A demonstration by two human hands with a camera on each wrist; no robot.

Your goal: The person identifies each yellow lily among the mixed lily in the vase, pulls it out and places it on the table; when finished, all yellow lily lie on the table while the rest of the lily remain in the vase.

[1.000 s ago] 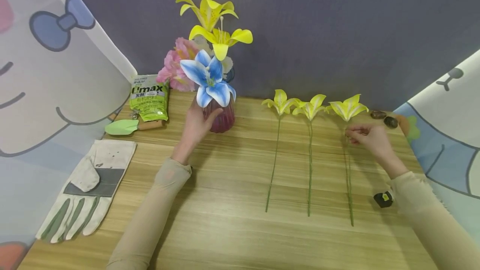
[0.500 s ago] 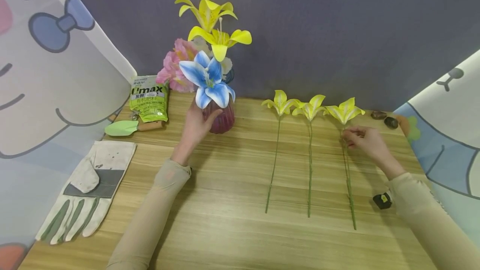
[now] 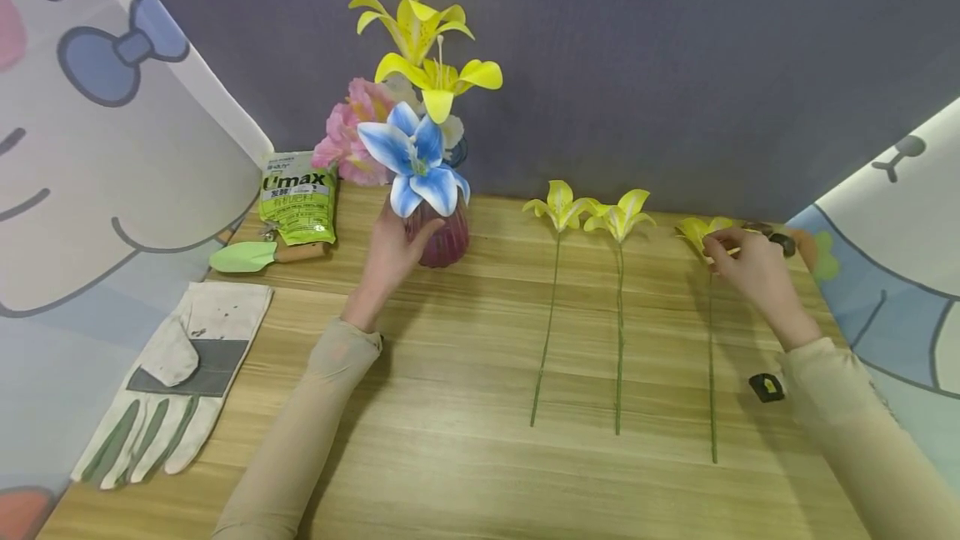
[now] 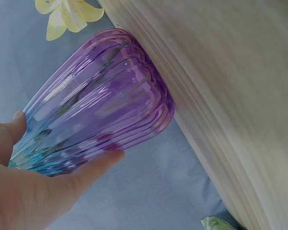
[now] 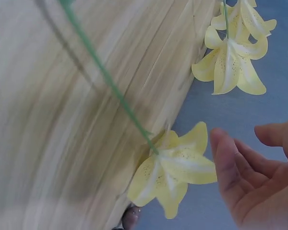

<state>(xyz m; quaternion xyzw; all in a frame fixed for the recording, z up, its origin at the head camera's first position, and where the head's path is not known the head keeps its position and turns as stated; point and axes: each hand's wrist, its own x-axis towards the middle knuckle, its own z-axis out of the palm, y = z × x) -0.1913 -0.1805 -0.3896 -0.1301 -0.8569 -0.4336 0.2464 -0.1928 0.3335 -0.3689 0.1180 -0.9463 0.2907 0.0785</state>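
Observation:
My left hand (image 3: 390, 248) grips the ribbed purple glass vase (image 3: 444, 238), thumb and fingers curled round its side (image 4: 101, 100). The vase holds a blue lily (image 3: 416, 158), yellow lilies (image 3: 423, 48) and a pink flower (image 3: 348, 136). Three yellow lilies with long green stems lie side by side on the wooden table (image 3: 465, 373). My right hand (image 3: 742, 261) is at the head of the rightmost lily (image 3: 697, 229). In the right wrist view its fingers (image 5: 228, 163) are loosely straight, and one touches a petal of that lily (image 5: 173, 172) without pinching it.
A white and grey work glove (image 3: 172, 382) lies at the front left. A green bag (image 3: 298, 197) and a green trowel (image 3: 255, 254) sit behind it. Dark stones (image 3: 782, 244) lie at the back right, and a small black object (image 3: 767, 387) is by my right forearm. Patterned cloth hangs on both sides.
My right hand moved from the rightmost lily's upper stem up to its flower head, and the flower shifted right so the stem now lies straight. The left hand stayed on the vase.

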